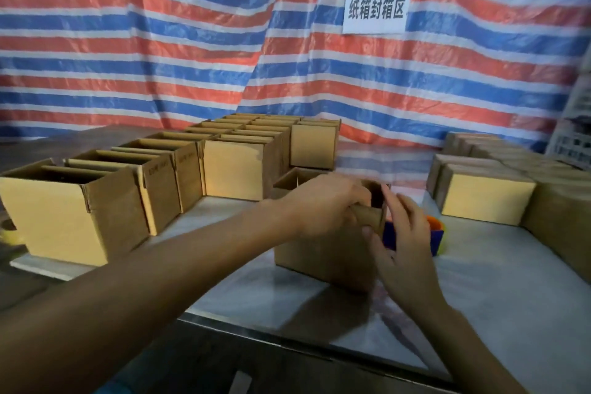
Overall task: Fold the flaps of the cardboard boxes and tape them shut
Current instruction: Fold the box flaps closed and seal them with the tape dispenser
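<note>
Nearest me the table (479,265) showed a smooth pale top with a metal front edge. On it, in the middle, stood the box (319,259): plain brown corrugated card, upright, mouth facing up, one broad face toward me. I could not tell which of its sides ran longer. Its inside was dark, and I could not see what it held.

My left hand (323,205) had its fingers curled over the near flap (367,214), gripping it at the top edge. My right hand (403,237) lay against the box's right side, fingers fairly straight and pointing up, thumb touching the front face.

Just behind that hand sat a blue dispenser (435,238) with an orange part.

To the left, a row of open boxes (64,211) ran away from me, mouths up and some flaps folded inward. Their contents were hidden. To the right sat closed boxes (486,198), packed side by side.

Behind everything hung a crinkled tarp (160,41) striped red, blue and white, with a white sign (377,8) bearing dark characters.
</note>
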